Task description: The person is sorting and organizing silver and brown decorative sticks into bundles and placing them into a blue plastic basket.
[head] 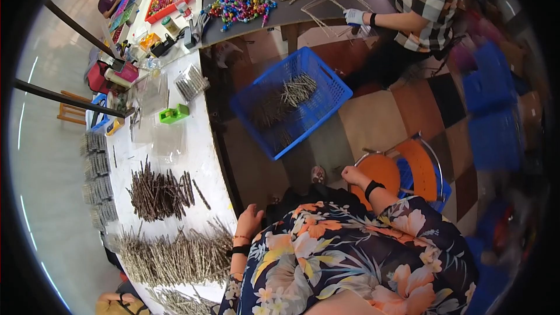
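My left hand (249, 222) hangs beside the edge of the white table (205, 140), fingers loosely curled, with nothing visible in it. My right hand (353, 176) is by the orange chair seat (380, 175), its fingers curled in; I see nothing held. On the table nearest my left hand lies a wide row of pale glittery sticks (175, 256), and beyond it a pile of dark brown sticks (157, 192). A green tape dispenser (174, 114) stands among clear plastic bags (168, 140). Ahead, a blue plastic crate (315, 133) holds bundles of sticks (299, 89).
Across the crate, a person in a checked shirt (431, 4) works with gloved hands on a thin frame (323, 8) at a grey table (280, 17). Colourful beads (245, 4) lie there. A red tray (153, 18) stands further left. Blue crates (494, 135) are at right.
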Available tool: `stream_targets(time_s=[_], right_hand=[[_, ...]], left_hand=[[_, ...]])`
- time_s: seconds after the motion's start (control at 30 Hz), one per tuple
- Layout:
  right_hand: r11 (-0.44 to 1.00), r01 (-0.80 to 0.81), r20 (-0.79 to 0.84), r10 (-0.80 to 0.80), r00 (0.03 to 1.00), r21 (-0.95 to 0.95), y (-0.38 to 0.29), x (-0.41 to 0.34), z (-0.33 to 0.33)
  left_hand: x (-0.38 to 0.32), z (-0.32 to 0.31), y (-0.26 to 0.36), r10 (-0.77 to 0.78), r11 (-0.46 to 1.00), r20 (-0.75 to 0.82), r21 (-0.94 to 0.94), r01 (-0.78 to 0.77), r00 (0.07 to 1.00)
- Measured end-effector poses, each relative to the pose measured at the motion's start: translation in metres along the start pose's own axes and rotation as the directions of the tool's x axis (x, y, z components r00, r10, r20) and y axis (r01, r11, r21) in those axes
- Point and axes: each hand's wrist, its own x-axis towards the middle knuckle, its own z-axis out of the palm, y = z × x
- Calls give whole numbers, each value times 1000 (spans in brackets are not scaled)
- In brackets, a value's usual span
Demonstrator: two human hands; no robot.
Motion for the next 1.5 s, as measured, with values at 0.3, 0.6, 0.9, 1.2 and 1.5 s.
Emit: stream_targets(time_s=[0.3, 0.6, 0.9, 1.2, 1.5], right_hand=[[941, -231, 60, 223, 973, 249, 25, 61, -78], [760, -361, 199, 302, 932, 540, -7, 128, -100], [807, -553, 119, 541, 833, 208, 151, 326, -53], [423, -502, 142, 641, 754, 755, 64, 397, -7], [357, -505, 183, 646, 741, 786, 42, 366, 21]], left_hand=[[67, 3, -12, -156, 980, 142, -101, 171, 978], [288, 50, -57, -423, 835, -2, -390, 389, 906], [407, 209, -79, -613, 788, -176, -216, 577, 770], [426, 183, -79, -688, 721, -141, -236, 651, 712], [419, 164, -98, -704, 707, -161, -64, 704, 692]])
